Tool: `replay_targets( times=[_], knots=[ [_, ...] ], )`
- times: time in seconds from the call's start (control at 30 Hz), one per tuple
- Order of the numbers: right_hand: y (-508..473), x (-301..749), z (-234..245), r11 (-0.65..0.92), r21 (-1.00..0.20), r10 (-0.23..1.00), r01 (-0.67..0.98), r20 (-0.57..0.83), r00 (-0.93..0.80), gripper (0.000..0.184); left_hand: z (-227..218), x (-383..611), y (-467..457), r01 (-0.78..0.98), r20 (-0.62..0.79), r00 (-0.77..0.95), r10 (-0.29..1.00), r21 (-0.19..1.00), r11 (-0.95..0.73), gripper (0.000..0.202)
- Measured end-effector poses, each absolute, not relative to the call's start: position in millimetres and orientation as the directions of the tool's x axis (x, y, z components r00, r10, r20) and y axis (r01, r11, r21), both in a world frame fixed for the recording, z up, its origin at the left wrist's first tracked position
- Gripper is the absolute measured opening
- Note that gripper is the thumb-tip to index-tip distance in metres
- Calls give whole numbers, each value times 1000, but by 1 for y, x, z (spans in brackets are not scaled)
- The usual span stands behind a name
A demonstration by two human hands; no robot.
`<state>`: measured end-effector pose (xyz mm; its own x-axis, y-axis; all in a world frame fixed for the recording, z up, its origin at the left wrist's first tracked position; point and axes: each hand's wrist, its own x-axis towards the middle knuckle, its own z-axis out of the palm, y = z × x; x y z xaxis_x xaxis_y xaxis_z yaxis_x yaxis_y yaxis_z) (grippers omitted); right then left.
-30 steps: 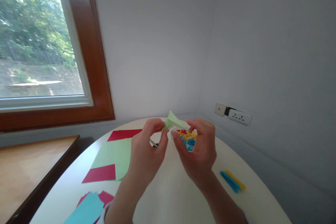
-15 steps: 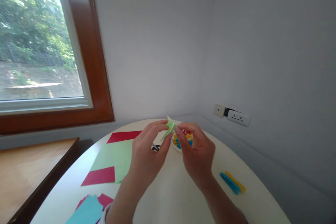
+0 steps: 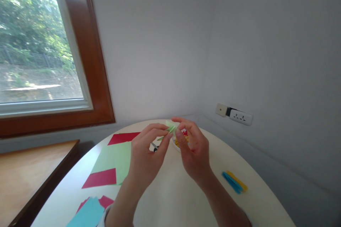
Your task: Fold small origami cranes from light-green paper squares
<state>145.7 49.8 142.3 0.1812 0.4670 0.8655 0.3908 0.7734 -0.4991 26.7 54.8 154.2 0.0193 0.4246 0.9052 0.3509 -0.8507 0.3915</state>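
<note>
A small piece of folded light green paper (image 3: 171,128) is held up over the far part of the round white table. My left hand (image 3: 149,147) pinches it between thumb and fingers from the left. On the other side, my right hand (image 3: 194,147) has its thumb and fingertips on the paper's right edge, its forefinger raised over it. Behind the right hand is a white bowl (image 3: 176,147) with small yellow and red pieces, partly hidden. Scissors (image 3: 155,147) show in part through the gap under my left fingers.
Light green sheets (image 3: 112,158) and dark red paper (image 3: 99,178) lie on the table's left. Nearer are blue paper pieces (image 3: 89,212) over pink ones. Blue and yellow strips (image 3: 234,181) lie on the right. A wooden surface (image 3: 37,177) stands beside the table, below the window.
The green paper has tilted and turned flatter between my fingers. My right hand has shifted slightly left, with its forefinger lifted, covering more of the bowl.
</note>
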Motion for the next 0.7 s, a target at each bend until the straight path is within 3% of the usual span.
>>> replay_targets(
  times=[0.2, 0.4, 0.7],
  knots=[
    [50, 150, 140, 798, -584, 582, 152, 811, 62, 9, 153, 24, 56, 212, 861, 32, 507, 490, -846, 10],
    [51, 151, 144, 814, -536, 525, 223, 844, 108, 12, 153, 23, 55, 176, 833, -9, 553, 546, -819, 10],
    [49, 150, 145, 782, -539, 506, 313, 842, 186, 9, 153, 26, 54, 220, 859, -84, 505, 510, -832, 11]
  ],
)
